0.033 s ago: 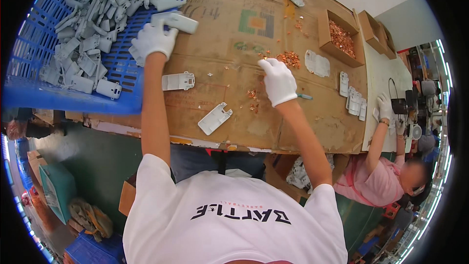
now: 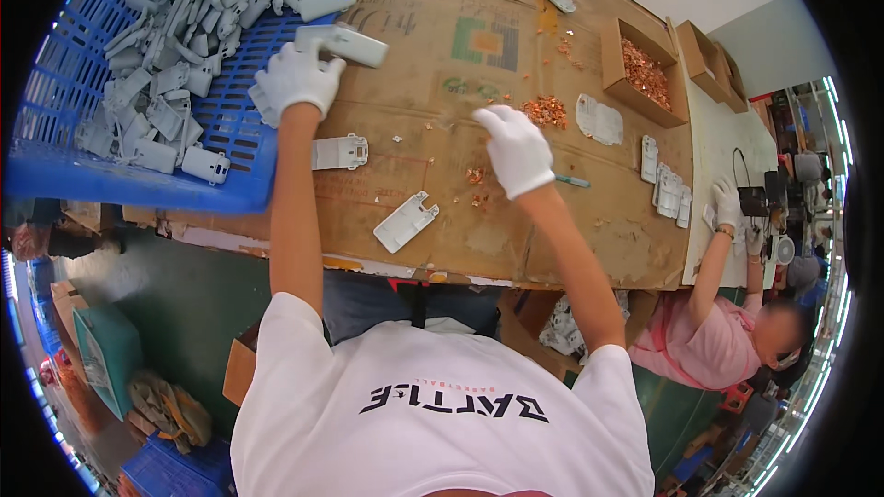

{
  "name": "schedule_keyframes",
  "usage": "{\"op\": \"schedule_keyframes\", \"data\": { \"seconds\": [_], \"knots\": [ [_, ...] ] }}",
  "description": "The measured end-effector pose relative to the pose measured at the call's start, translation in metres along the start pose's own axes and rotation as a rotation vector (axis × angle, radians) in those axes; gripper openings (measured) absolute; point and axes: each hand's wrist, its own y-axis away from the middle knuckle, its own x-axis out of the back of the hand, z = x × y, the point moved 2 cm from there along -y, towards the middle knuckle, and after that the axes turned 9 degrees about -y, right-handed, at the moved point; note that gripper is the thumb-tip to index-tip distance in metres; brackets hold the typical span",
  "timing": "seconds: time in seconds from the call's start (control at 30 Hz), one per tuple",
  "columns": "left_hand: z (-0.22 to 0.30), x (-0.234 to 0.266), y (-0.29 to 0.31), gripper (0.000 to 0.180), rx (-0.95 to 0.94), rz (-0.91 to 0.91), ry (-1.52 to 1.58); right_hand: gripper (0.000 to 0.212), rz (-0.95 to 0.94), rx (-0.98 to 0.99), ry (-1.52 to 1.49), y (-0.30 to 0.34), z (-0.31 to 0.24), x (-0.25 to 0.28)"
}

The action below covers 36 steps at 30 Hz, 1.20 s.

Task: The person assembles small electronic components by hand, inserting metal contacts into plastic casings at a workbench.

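My left hand (image 2: 299, 81), in a white glove, is closed on a light grey plastic casing (image 2: 357, 46) at the right edge of the blue basket. Another grey piece shows partly beneath that hand. My gloved right hand (image 2: 516, 149) hovers over the cardboard, fingers drawn together and pointing left; whatever they may hold is too small to make out. Beside it lie a heap of small copper-coloured metal pieces (image 2: 545, 111) and a thin teal tool (image 2: 573, 181). Two more casings rest on the cardboard, one by my left forearm (image 2: 341, 153) and one nearer me (image 2: 405, 223).
Many grey casings fill the blue basket (image 2: 138, 186) on the left. A cardboard box (image 2: 677, 112) of copper pieces stands at the right, with several casings (image 2: 668, 191) in front. Farther right, a co-worker in pink has a gloved hand (image 2: 726, 201) on a white tabletop.
My left hand has shifted slightly to the right with the casing. My right hand has moved a little to the left.
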Motion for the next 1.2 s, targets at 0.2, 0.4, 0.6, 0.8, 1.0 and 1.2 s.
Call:
{"op": "schedule_keyframes", "data": {
  "seconds": [0.2, 0.4, 0.6, 0.8, 1.0, 1.2],
  "knots": [
    [0.021, 0.019, 0.039, 0.043, -0.159, 0.097, -0.052, 0.01, -0.269, 0.542, -0.003, -0.029, -0.012, -0.049],
    [0.054, -0.006, 0.007, 0.044, -0.782, 0.152, 0.312, 0.002, -0.412, 0.433, 0.128, -0.025, -0.003, -0.056],
    [0.069, -0.002, 0.007, 0.022, -0.857, 0.062, 0.323, 0.003, -0.529, 0.033, -0.051, -0.034, -0.002, -0.054],
    [0.055, -0.009, 0.037, 0.021, -0.373, 0.312, 0.793, 0.007, -0.546, -0.058, -0.106, -0.033, 0.006, -0.058],
    [0.047, -0.022, 0.056, 0.018, -0.151, 0.008, 1.039, 0.013, -0.276, -0.016, 0.025, -0.013, -0.025, -0.05],
    [0.062, 0.009, 0.111, 0.042, -0.006, -0.563, 1.526, 0.03, 0.299, -0.081, -0.638, 0.014, -0.081, 0.007]
  ]
}}
